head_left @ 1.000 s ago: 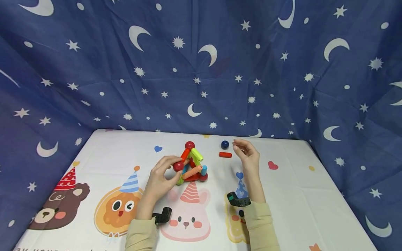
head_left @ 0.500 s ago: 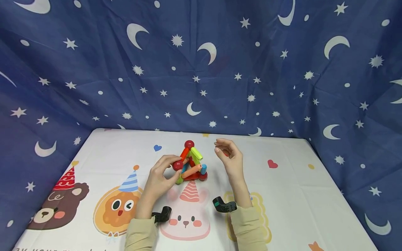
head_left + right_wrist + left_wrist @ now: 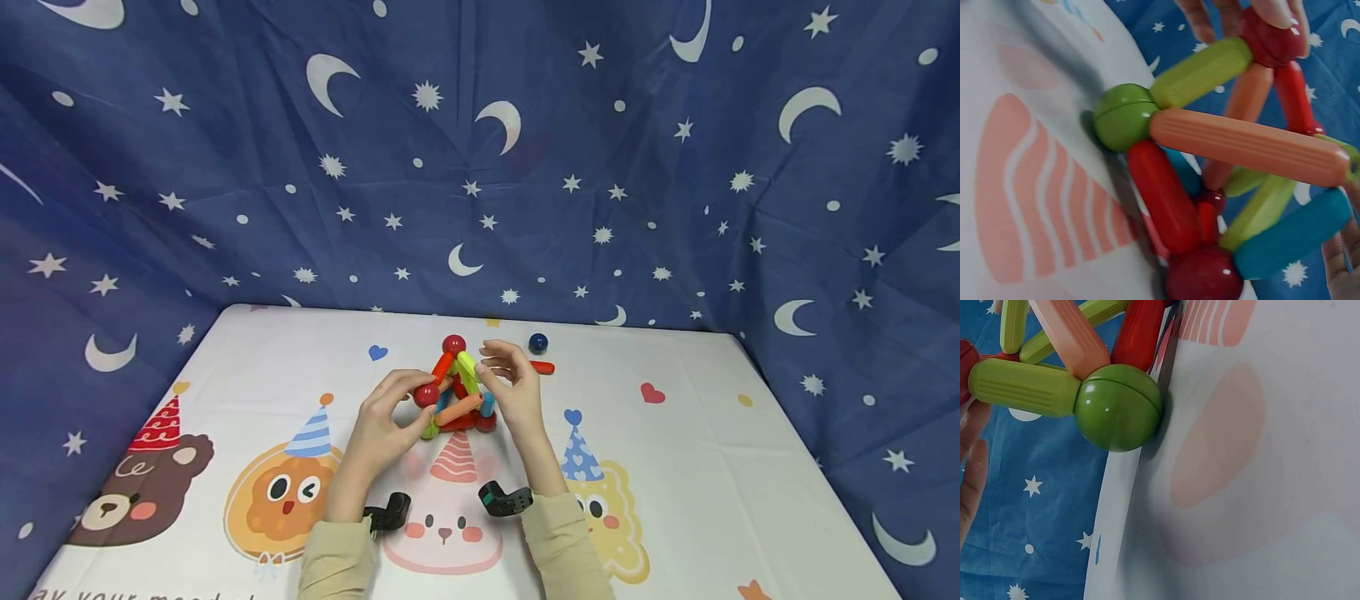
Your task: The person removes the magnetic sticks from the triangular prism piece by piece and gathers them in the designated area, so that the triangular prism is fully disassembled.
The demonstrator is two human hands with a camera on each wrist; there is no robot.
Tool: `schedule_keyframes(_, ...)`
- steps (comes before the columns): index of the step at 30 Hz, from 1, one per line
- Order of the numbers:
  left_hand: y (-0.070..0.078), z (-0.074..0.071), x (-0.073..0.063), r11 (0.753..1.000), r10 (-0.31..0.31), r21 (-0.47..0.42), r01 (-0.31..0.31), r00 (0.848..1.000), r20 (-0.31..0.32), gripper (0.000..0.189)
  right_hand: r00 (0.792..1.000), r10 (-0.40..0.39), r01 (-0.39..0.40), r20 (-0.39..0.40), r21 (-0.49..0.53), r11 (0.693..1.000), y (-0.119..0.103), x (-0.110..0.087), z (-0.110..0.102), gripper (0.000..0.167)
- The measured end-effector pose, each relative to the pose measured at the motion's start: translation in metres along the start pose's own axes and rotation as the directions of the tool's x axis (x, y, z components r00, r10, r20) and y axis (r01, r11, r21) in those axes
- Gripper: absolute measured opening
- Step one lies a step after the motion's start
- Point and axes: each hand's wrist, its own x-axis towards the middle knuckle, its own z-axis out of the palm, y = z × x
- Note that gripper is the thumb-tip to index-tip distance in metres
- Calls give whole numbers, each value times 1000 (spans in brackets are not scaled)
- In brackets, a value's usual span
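Observation:
A structure of magnetic building rods and balls stands on the white cloth in the head view. My left hand [image 3: 386,425] pinches a red ball [image 3: 427,395] at its left side. The right wrist view shows these fingertips on that red ball [image 3: 1272,37]. A green ball [image 3: 1118,407] sits low, joined to a yellow-green rod [image 3: 1025,387], an orange rod [image 3: 1247,147] and a red rod [image 3: 1163,197]. My right hand [image 3: 517,392] is at the structure's right, its bent fingers beside an upper yellow-green rod [image 3: 467,367]. Contact is unclear. A blue rod [image 3: 1294,234] angles up from a dark red ball [image 3: 1205,275].
A dark blue ball [image 3: 537,343] and a loose red rod [image 3: 543,367] lie behind my right hand. The printed white tablecloth [image 3: 712,500] meets a navy star-and-moon curtain [image 3: 480,167] at the back and sides.
My right hand has moved left, past the loose red rod and blue ball, to the structure. My left hand keeps its pinch on the red ball and stays in place.

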Motion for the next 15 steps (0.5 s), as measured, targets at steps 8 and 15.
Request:
schedule_keyframes(8, -1, -1, 0, 1000, -10, 24, 9, 1000, 23, 41, 998, 60, -59, 21, -44, 997, 5, -1, 11, 40)
schedule_keyframes(15, -1, -1, -1, 1000, -8, 27, 8, 1000, 25, 41, 994, 93, -88, 64, -72, 993, -20, -4, 19, 44)
